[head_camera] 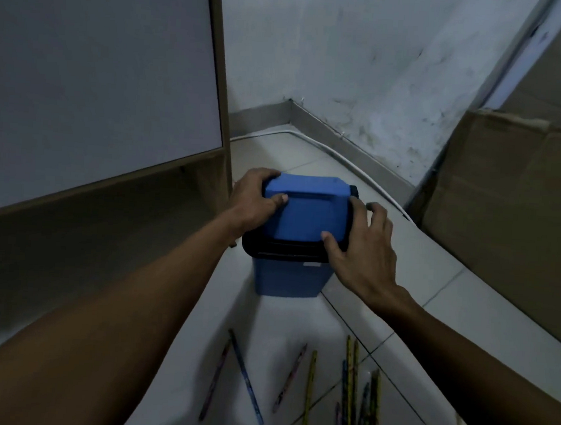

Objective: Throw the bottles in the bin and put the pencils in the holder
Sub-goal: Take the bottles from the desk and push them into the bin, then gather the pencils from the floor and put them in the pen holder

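Note:
A small blue bin with a black rim and a blue swing lid stands on the tiled floor in front of me. My left hand grips the lid's left edge, thumb on top. My right hand rests on the lid's right side and the black rim, fingers spread. Several pencils lie scattered on the floor near me, some at the lower middle and a cluster to the right. No bottle and no pencil holder are in view.
A desk or cabinet with a grey panel rises on the left, close to the bin. A large cardboard box stands on the right. White walls meet in a corner behind, with a white cable along the skirting.

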`<state>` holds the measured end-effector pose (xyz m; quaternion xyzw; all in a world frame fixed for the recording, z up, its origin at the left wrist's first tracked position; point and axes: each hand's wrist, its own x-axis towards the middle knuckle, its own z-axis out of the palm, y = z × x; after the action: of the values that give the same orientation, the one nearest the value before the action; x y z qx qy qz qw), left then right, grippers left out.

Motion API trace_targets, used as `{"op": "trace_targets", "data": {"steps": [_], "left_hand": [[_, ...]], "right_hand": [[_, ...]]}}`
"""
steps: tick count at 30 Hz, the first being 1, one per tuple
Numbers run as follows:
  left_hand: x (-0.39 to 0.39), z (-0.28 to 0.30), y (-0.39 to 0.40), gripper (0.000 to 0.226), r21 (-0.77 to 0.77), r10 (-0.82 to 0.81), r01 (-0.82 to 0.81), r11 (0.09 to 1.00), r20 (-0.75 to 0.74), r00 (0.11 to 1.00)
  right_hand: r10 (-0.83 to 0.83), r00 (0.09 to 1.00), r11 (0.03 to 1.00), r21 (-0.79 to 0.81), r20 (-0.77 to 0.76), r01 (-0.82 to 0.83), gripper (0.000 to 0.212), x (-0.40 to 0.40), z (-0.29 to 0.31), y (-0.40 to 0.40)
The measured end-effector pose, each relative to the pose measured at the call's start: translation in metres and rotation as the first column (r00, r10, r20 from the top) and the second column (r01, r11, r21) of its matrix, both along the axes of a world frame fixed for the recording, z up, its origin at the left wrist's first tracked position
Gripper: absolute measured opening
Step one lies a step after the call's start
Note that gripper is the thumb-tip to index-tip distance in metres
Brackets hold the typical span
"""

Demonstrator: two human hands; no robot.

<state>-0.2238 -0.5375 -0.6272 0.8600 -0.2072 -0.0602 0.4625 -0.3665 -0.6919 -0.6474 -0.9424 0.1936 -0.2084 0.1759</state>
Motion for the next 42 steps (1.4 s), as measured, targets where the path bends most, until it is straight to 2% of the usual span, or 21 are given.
{"op": "trace_targets", "data": {"steps": [2,11,14,17,20,22,24,30,33,36,39,42], "left_hand": [[0.0,0.003,0.001,0.058,0.003,-0.014,0.014,1.0,-0.031,0.999],[-0.005,0.011,0.003,0.076,0.029,-0.047,0.05,0.998,-0.113,0.992],[-0.012,0.01,0.009,0.086,0.109,-0.065,0.066,0.992,-0.015,0.998],[-0.023,0.007,0.026,0.088,0.234,-0.109,0.077,0.969,0.127,0.986],[-0.039,-0.005,0.055,0.077,0.199,-0.107,0.062,0.978,0.228,0.968],[-0.051,-0.026,0.074,0.064,0.138,-0.052,0.014,0.99,0.28,0.958],[-0.062,-0.055,0.092,0.052,0.145,-0.028,-0.016,0.989,0.294,0.955],[-0.096,-0.135,0.127,0.016,0.364,-0.059,0.015,0.931,0.111,0.992],[-0.117,-0.174,0.138,0.016,0.517,-0.017,0.053,0.855,-0.075,0.997],[-0.134,-0.198,0.134,0.021,0.588,0.037,0.093,0.803,-0.205,0.978],[-0.146,-0.212,0.128,0.024,0.645,0.056,0.089,0.759,-0.2,0.978],[-0.149,-0.22,0.125,0.028,0.687,0.05,0.071,0.723,-0.155,0.987]], "right_hand": [[0.014,1.0,0.997,0.075,-0.018,-0.013,0.075,-0.002,-0.004,-0.004],[0.071,0.996,0.992,0.109,-0.051,-0.065,0.08,-0.011,-0.005,-0.002],[0.085,0.996,0.995,0.058,-0.01,-0.084,0.076,-0.021,-0.005,-0.004],[0.109,0.994,0.994,-0.014,0.004,-0.109,0.058,-0.035,-0.014,-0.001],[0.156,0.987,0.988,0.007,-0.03,-0.155,0.037,-0.046,-0.036,0.011],[0.201,0.977,0.979,0.063,-0.075,-0.196,0.031,-0.05,-0.055,0.023],[0.246,0.959,0.967,0.102,-0.142,-0.233,0.029,-0.053,-0.078,0.036],[0.359,0.901,0.924,0.23,-0.243,-0.306,0.022,-0.064,-0.133,0.075],[0.388,0.854,0.91,0.289,-0.346,-0.296,0.022,-0.071,-0.157,0.097],[0.368,0.806,0.923,0.289,-0.463,-0.255,0.028,-0.073,-0.172,0.114],[0.319,0.76,0.948,0.174,-0.566,-0.267,0.041,-0.075,-0.183,0.127],[0.284,0.732,0.955,0.116,-0.619,-0.273,0.045,-0.076,-0.188,0.136]]}}
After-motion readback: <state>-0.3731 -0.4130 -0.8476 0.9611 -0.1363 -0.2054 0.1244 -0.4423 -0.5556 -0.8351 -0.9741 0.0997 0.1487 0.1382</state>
